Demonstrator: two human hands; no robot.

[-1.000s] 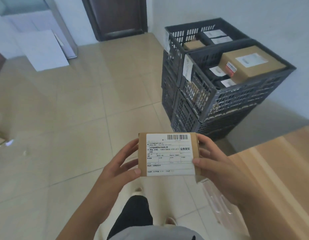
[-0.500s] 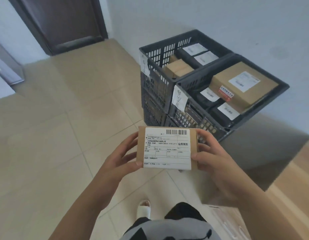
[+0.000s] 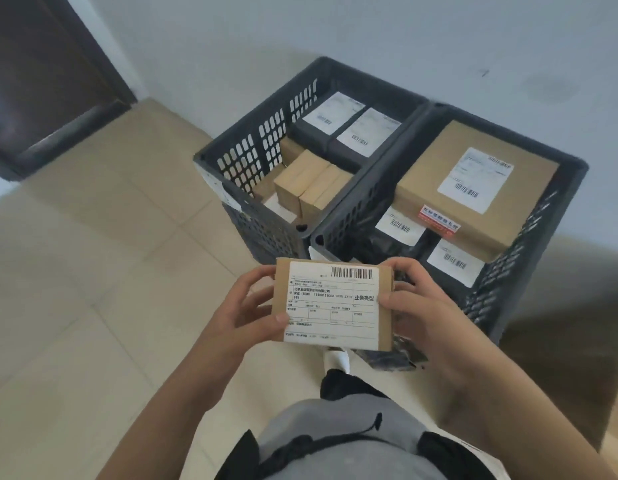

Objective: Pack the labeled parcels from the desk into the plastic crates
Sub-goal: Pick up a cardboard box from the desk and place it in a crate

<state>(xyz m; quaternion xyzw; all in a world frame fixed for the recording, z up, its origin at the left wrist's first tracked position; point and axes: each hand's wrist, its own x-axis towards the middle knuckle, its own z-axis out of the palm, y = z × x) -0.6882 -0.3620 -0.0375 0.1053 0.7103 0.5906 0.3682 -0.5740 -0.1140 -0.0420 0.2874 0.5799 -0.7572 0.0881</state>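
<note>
Here the person's left hand (image 3: 247,308) and right hand (image 3: 416,306) clamp their fingers on the short ends of a small cardboard parcel (image 3: 333,304), held label-up above the floor just short of the near crate (image 3: 508,282). From the parcel, that crate lies at one o'clock and the far crate (image 3: 252,157) at twelve. The likeliest slip seems to be placement: the near crate is crowded by a large brown carton (image 3: 474,188) and black mailer bags, so a parcel dropped there could perch and slide. The parcel is flat, matte kraft board with a smooth white barcode label; both crates are dark rigid plastic with slotted walls.
</note>
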